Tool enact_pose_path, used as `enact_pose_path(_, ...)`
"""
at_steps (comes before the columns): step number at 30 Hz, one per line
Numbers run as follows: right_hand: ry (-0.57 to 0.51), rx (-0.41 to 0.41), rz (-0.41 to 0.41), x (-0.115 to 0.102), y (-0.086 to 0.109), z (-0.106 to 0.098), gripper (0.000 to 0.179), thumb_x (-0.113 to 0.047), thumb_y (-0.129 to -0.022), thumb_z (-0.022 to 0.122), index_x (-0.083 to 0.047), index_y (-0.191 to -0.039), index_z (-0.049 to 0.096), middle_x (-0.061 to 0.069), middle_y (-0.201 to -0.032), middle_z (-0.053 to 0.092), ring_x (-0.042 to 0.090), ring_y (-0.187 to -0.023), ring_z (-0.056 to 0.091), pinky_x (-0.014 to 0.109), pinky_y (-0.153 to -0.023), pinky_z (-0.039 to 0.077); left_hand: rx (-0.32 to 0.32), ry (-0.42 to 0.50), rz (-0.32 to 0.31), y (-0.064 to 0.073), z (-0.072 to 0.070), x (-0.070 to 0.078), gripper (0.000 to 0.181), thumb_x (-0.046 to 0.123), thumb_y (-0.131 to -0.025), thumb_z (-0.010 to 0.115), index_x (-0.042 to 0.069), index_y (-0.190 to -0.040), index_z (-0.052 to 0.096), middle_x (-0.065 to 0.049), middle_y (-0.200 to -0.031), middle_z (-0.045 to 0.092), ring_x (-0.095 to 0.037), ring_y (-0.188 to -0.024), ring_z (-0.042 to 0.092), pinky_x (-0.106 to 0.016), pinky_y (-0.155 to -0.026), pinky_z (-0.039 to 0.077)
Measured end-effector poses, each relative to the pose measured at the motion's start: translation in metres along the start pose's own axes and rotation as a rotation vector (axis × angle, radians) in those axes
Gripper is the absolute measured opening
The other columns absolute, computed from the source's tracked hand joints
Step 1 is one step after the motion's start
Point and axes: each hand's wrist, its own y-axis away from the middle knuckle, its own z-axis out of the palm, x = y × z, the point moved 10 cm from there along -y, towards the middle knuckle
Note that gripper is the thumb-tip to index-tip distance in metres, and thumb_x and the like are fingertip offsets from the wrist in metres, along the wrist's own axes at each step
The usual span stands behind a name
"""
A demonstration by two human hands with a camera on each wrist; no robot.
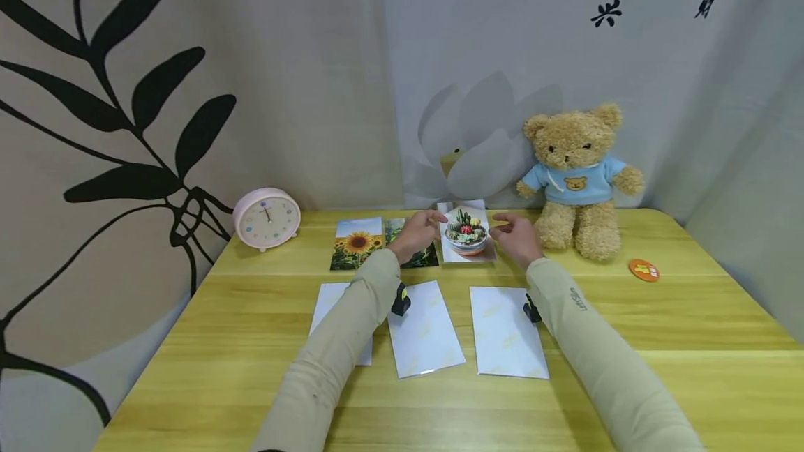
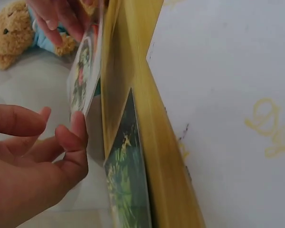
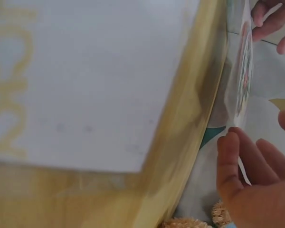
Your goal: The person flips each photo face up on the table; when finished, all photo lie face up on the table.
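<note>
Between both hands is a photo card (image 1: 466, 232) showing a bowl of cacti, at the back of the table. My left hand (image 1: 417, 232) pinches its left edge; in the left wrist view the fingertips (image 2: 77, 124) meet the card's edge. My right hand (image 1: 518, 237) pinches the right edge, with thumb and finger (image 3: 229, 147) together there in the right wrist view. The card (image 2: 84, 71) looks raised off the tabletop in the wrist views. Left of it lie a green picture card (image 1: 422, 258), partly hidden by my left hand, and a sunflower card (image 1: 356, 244).
Three white cards lie nearer: a left one (image 1: 328, 302) partly under my sleeve, a middle one (image 1: 427, 330), a right one (image 1: 507, 333). A round pink clock (image 1: 266, 218) stands back left. A teddy bear (image 1: 574, 183) and an orange disc (image 1: 643, 270) are at right.
</note>
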Motion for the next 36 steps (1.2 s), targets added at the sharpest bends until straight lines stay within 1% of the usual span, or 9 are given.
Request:
enact_pose_path(5, 0.009, -0.058, 0.046, 0.01, -0.005, 0.011, 0.053, -0.016, -0.101, 0.054, -0.004, -0.152, 0.042, 0.025, -0.14, 0.058, 0.038, -0.127, 0.058, 0.047, -0.101, 0.053, -0.027, 0.051, -0.014, -0.002, 0.003, -0.005, 0.043, 0.001, -0.104, 0.036, 0.004, -0.144, 0.048, -0.022, -0.143, 0.052, -0.039, -0.122, 0.059, -0.05, -0.097, 0.045)
enact_pose_path(13, 0.058, -0.142, 0.071, 0.011, -0.007, 0.025, 0.06, -0.027, -0.102, 0.056, -0.007, -0.155, 0.036, 0.025, -0.144, 0.054, 0.04, -0.129, 0.056, 0.053, -0.105, 0.049, -0.027, 0.006, -0.038, -0.003, 0.005, -0.012, 0.06, -0.007, -0.093, 0.038, 0.006, -0.152, 0.041, -0.026, -0.148, 0.045, -0.033, -0.117, 0.063, -0.049, -0.107, 0.046)
enact_pose_path(16, 0.049, -0.178, 0.091, 0.012, -0.007, 0.03, 0.063, -0.03, -0.102, 0.056, -0.009, -0.157, 0.032, 0.023, -0.146, 0.053, 0.039, -0.13, 0.055, 0.054, -0.107, 0.046, -0.041, -0.021, -0.05, -0.003, 0.006, -0.015, 0.059, -0.003, -0.096, 0.039, 0.007, -0.153, 0.039, -0.018, -0.159, 0.037, -0.033, -0.119, 0.062, -0.051, -0.113, 0.043)
enact_pose_path(19, 0.044, -0.205, 0.094, 0.011, -0.006, 0.034, 0.067, -0.031, -0.103, 0.054, -0.008, -0.159, 0.027, 0.024, -0.148, 0.051, 0.04, -0.133, 0.052, 0.054, -0.11, 0.045, -0.039, -0.045, -0.057, -0.003, 0.003, -0.018, 0.053, 0.004, -0.1, 0.042, 0.009, -0.152, 0.043, -0.017, -0.157, 0.043, -0.029, -0.115, 0.064, -0.05, -0.112, 0.045)
enact_pose_path(20, 0.045, -0.209, 0.092, 0.011, -0.006, 0.035, 0.067, -0.032, -0.102, 0.054, -0.008, -0.159, 0.026, 0.024, -0.149, 0.05, 0.04, -0.134, 0.052, 0.054, -0.11, 0.044, -0.042, -0.047, -0.055, -0.004, 0.003, -0.019, 0.052, 0.004, -0.1, 0.043, 0.009, -0.152, 0.044, -0.023, -0.152, 0.047, -0.028, -0.106, 0.065, -0.049, -0.11, 0.046)
enact_pose_path(22, 0.044, -0.215, 0.087, 0.011, -0.006, 0.035, 0.069, -0.033, -0.103, 0.054, -0.008, -0.16, 0.024, 0.025, -0.15, 0.049, 0.04, -0.136, 0.05, 0.054, -0.111, 0.044, -0.046, -0.053, -0.034, -0.005, 0.001, -0.018, 0.05, 0.005, -0.1, 0.043, 0.009, -0.15, 0.048, -0.023, -0.15, 0.049, -0.026, -0.096, 0.061, -0.048, -0.104, 0.049)
enact_pose_path(24, 0.047, -0.215, 0.082, 0.011, -0.004, 0.032, 0.069, -0.033, -0.103, 0.053, -0.008, -0.16, 0.023, 0.025, -0.151, 0.048, 0.041, -0.137, 0.05, 0.054, -0.111, 0.044, -0.052, -0.061, -0.011, -0.003, -0.003, -0.015, 0.049, 0.005, -0.1, 0.044, 0.01, -0.148, 0.051, -0.022, -0.149, 0.05, -0.027, -0.1, 0.059, -0.047, -0.102, 0.049)
enact_pose_path(29, 0.027, -0.25, 0.039, 0.005, 0.007, 0.026, 0.068, -0.031, -0.105, 0.051, -0.007, -0.161, 0.02, 0.027, -0.153, 0.044, 0.042, -0.14, 0.046, 0.056, -0.113, 0.041, -0.11, -0.094, -0.004, 0.018, -0.019, -0.009, 0.042, 0.012, -0.102, 0.048, 0.014, -0.144, 0.053, -0.015, -0.154, 0.047, -0.032, -0.134, 0.052, -0.052, -0.109, 0.047)
enact_pose_path(36, 0.061, -0.343, -0.067, -0.011, 0.035, 0.015, 0.063, -0.031, -0.105, 0.051, -0.007, -0.158, 0.028, 0.026, -0.149, 0.049, 0.042, -0.138, 0.048, 0.057, -0.11, 0.044, -0.203, -0.189, -0.02, 0.075, -0.06, -0.013, 0.04, 0.021, -0.106, 0.048, 0.008, -0.143, 0.052, -0.02, -0.148, 0.051, -0.037, -0.132, 0.054, -0.051, -0.108, 0.048)
